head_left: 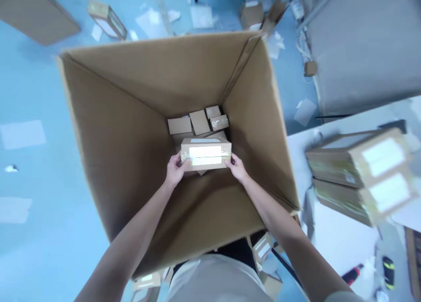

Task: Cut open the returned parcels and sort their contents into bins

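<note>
Both my hands grip one small cardboard box (206, 165) with white labels and clear tape, inside a tall open carton (115, 135). My left hand (176, 167) is closed on its left end, the thumb on the labelled face. At the right end, my right hand (237, 166) pinches it the same way, thumb in front. Beyond the held box, several smaller cardboard boxes lie at the carton's bottom, among them a plain one (199, 122) and a taped one (219, 122). The held box hides part of the bottom, so I cannot tell whether it touches the boxes below.
On the table (342, 232) at right sit two stacked, labelled boxes (358, 170), a red-and-black tool (353, 274) and a black-and-yellow item (388, 272). Loose paper (23, 134) and another box (107, 19) lie on the blue floor. The carton's walls surround my forearms.
</note>
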{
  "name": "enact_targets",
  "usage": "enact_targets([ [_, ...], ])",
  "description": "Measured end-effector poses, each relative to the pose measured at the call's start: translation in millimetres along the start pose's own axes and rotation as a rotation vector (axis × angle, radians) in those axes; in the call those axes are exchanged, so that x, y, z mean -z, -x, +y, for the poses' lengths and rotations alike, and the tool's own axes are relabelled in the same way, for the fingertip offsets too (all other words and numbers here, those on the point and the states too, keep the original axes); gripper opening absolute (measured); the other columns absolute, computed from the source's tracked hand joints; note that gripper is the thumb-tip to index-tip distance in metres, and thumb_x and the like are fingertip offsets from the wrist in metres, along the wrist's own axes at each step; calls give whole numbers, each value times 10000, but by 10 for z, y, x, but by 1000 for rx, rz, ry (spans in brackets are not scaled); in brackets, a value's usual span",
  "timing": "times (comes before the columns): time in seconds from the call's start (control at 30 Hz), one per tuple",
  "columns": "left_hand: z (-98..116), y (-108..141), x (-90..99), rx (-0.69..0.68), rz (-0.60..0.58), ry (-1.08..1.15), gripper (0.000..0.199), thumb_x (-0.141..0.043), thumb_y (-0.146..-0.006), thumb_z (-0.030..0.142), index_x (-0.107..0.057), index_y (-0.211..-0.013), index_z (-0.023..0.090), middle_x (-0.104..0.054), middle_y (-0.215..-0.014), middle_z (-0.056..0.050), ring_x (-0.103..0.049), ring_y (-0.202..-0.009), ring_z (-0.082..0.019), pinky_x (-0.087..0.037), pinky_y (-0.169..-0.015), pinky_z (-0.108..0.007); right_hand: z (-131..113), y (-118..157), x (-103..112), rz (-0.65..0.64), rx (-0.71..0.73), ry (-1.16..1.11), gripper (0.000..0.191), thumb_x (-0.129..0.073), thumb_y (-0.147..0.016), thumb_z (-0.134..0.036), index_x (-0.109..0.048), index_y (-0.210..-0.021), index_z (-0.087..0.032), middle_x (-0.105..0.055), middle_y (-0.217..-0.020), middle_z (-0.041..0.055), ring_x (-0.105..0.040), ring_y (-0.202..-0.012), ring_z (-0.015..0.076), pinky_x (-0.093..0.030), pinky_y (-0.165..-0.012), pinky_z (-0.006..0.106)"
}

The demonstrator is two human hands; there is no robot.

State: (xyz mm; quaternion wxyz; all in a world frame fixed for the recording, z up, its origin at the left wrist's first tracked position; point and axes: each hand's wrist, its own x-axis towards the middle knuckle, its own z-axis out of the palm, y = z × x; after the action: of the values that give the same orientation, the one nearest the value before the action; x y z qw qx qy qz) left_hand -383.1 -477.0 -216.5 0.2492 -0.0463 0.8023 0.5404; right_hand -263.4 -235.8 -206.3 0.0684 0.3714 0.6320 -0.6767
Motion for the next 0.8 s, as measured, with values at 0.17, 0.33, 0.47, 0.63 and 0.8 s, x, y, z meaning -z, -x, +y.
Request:
enact_targets([
  [0.17, 1157, 680, 347, -261, -48, -153, 489, -674, -679, 484, -665, -1046, 161, -555, -948, -46, -596, -881, -196, -522, -806, -346, -736, 1198, 185, 151, 236, -2, 607, -624, -808, -458, -515, -1357, -222, -618, -1254, 68, -597, -1089, 235, -448, -999, 397],
  [0.33, 2184, 1303, 138, -503, -192, -264, 409, -651, -720, 429, -663, -1050, 188, -546, -968, -48, -570, -898, -187, -515, -779, -302, -1108, 2446, 648, 444, 353, 55, 602, -582, -855, -454, -460, -1407, -245, -636, -1206, 69, -622, -1000, 219, -499, -897, 362],
  [0.47, 2681, 1820, -596, -619, -541, -236, 427, -652, -710, 445, -656, -1040, 174, -524, -1000, -57, -565, -966, -202, -525, -803, -300, -1012, 3292, 1229, 731, 379, -2, 581, -551, -872, -467, -477, -1395, -224, -610, -1269, 76, -591, -1091, 236, -476, -939, 368],
  [0.63, 2832, 2546, -1795, -581, -954, -110, 588, -691, -698, 421, -536, -1213, 181, -520, -1146, -84, -553, -1083, -223, -514, -887, -349, -545, 4137, 1982, 1060, 347, -72, 572, -522, -886, -470, -479, -1394, -211, -588, -1312, 84, -572, -1132, 244, -454, -973, 381],
  [0.8, 2733, 3174, -2850, -550, -1156, -49, 636, -727, -682, 386, -460, -1228, 197, -535, -1194, -115, -535, -1130, -236, -497, -910, -387, -6, 4708, 2574, 1284, 204, -123, 599, -502, -884, -496, -482, -1390, -177, -598, -1295, 106, -577, -1115, 253, -451, -968, 394],
])
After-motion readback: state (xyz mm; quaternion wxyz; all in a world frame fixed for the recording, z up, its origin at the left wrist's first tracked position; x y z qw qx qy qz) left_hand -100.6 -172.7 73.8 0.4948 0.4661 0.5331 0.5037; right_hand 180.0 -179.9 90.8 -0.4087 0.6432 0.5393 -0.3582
